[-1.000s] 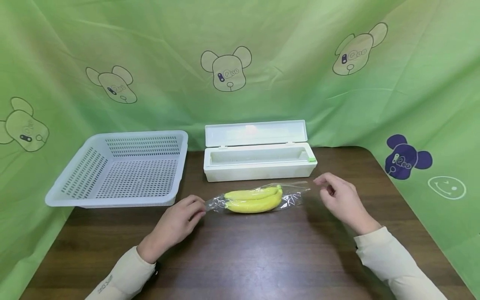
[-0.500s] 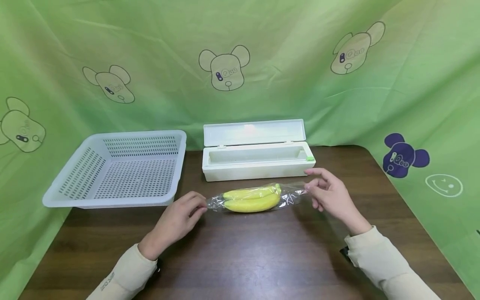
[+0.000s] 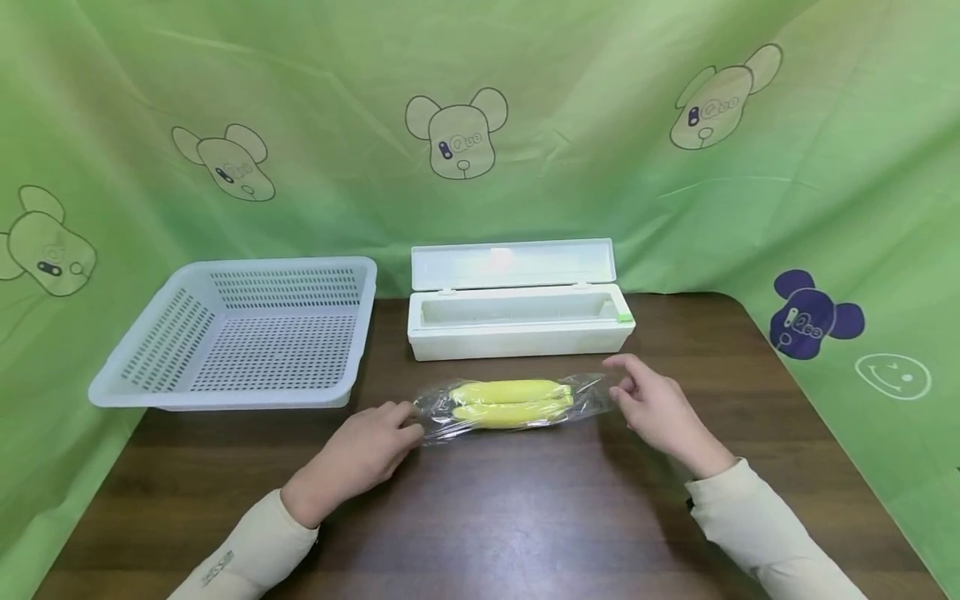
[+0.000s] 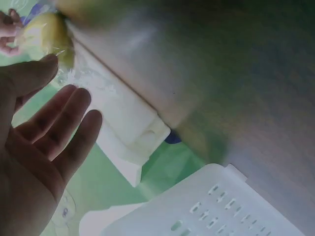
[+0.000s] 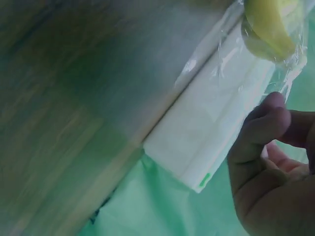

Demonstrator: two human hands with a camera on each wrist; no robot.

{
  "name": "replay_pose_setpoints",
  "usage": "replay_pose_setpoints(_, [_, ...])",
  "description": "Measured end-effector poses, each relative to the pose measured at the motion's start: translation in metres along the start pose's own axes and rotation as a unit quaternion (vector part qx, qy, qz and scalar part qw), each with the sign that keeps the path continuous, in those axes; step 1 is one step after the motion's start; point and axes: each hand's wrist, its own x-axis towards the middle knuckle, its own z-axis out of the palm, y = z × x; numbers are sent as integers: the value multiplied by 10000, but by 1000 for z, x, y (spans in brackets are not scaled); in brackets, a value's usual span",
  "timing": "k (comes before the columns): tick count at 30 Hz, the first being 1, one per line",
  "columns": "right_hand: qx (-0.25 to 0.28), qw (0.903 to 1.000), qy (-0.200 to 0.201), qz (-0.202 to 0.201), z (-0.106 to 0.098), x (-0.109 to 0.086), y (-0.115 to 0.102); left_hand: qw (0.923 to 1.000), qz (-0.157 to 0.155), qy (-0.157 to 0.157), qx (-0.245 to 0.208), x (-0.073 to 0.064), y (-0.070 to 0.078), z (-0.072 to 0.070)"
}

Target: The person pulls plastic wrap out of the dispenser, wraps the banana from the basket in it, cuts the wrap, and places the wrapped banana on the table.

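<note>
Two yellow bananas (image 3: 510, 392) lie side by side, wrapped in clear plastic film (image 3: 592, 395), across the middle of the table. At the film's left end is my left hand (image 3: 360, 450), thumb and forefinger pinching its edge; the other fingers stretch loosely in the left wrist view. My right hand (image 3: 663, 421) pinches the right end between thumb and bent forefinger, and the film runs taut from there to the bananas (image 5: 270, 29) in the right wrist view. The left end of the film spreads out flat and crinkled.
Behind the bananas stands a long white box (image 3: 521, 343) with its lid (image 3: 513, 265) raised and a green tab at its right end. A white slatted basket (image 3: 225, 402) sits at the back left. Green patterned cloth (image 3: 570, 192) hangs round the brown table (image 3: 510, 525).
My right hand has moved left and taken hold of the film's right end. The bananas have rolled over within the film, and the left end has fanned out beside my left hand.
</note>
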Motion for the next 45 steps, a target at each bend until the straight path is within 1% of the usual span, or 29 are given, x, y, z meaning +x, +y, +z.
replay_pose_setpoints(3, [-570, 9973, 113, -445, 11, 3, 1, 9991, -51, -341, 231, 3, 1, 6])
replay_pose_setpoints(5, [-860, 9939, 187, -668, 18, 5, 1, 9983, -134, -442, 343, 6, 1, 9])
replay_pose_setpoints(7, [-1002, 9918, 243, -762, 24, 7, 1, 9976, -262, -451, 446, 9, 0, 12])
replay_pose_setpoints(10, [-1074, 9906, 352, -765, 28, 13, -1, 9962, -524, -413, 553, 13, -2, 15])
replay_pose_setpoints(13, [-1107, 9908, 422, -656, 31, 18, -3, 9949, -730, -445, 539, 16, -3, 16])
replay_pose_setpoints(17, [-1278, 9905, 287, -426, 35, 21, -7, 9930, -975, -517, 409, 19, -3, 17])
replay_pose_setpoints(21, [-1454, 9883, 204, -424, 39, 24, -12, 9902, -1247, -560, 286, 21, -2, 16])
replay_pose_setpoints(24, [-1386, 9892, 231, -416, 37, 25, -14, 9868, -1429, -749, 130, 21, -1, 14])
replay_pose_setpoints(26, [-1237, 9916, 251, -296, 32, 25, -14, 9826, -1581, -969, -94, 20, 0, 10])
replay_pose_setpoints(28, [-975, 9950, 221, -72, 25, 25, -12, 9772, -1738, -1157, -396, 17, 1, 4])
replay_pose_setpoints(31, [-571, 9978, 153, 294, 11, 23, -6, 9697, -1928, -1251, -824, 11, 3, -7])
replay_pose_setpoints(33, [-275, 9982, 78, 533, 2, 22, -2, 9661, -2083, -1125, -1030, 8, 4, -12])
replay_pose_setpoints(35, [-17, 9973, 66, 726, -6, 20, 0, 9629, -2259, -917, -1158, 7, 6, -17])
replay_pose_setpoints(38, [102, 9964, 278, 790, -13, 17, 1, 9593, -2478, -501, -1258, 9, 9, -21])
replay_pose_setpoints(39, [55, 9966, 440, 695, -14, 17, -1, 9592, -2499, -363, -1273, 10, 11, -22])
replay_pose_setpoints(41, [-172, 9958, 825, 346, -12, 16, -7, 9587, -2507, -155, -1333, 15, 15, -24])
replay_pose_setpoints(43, [-455, 9918, 1176, -199, -8, 16, -16, 9571, -2510, -61, -1447, 21, 18, -24])
replay_pose_setpoints(45, [-687, 9849, 1328, -872, -3, 18, -27, 9544, -2525, -121, -1589, 29, 21, -21])
